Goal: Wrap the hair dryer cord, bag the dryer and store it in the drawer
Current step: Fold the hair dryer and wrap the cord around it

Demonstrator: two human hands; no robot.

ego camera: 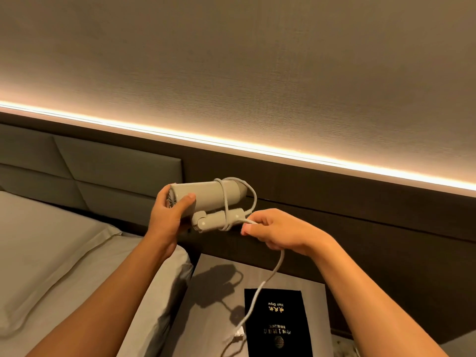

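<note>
A grey hair dryer [208, 195] with its handle folded under the barrel is held up in front of the wall. My left hand [168, 212] grips the barrel's rear end. The grey cord [277, 269] loops once or twice around barrel and handle, then passes through my right hand [278, 233], which pinches it just right of the handle. The rest of the cord hangs down, and its plug [238, 334] dangles over a black bag [277, 323] with gold lettering that lies flat on the nightstand [216, 276]. No drawer is visible.
A bed with a white pillow [51, 253] and sheet lies at the left, close against the nightstand. A padded headboard [108, 168] and a dark wall panel [360, 215] stand behind, with a lit strip above them.
</note>
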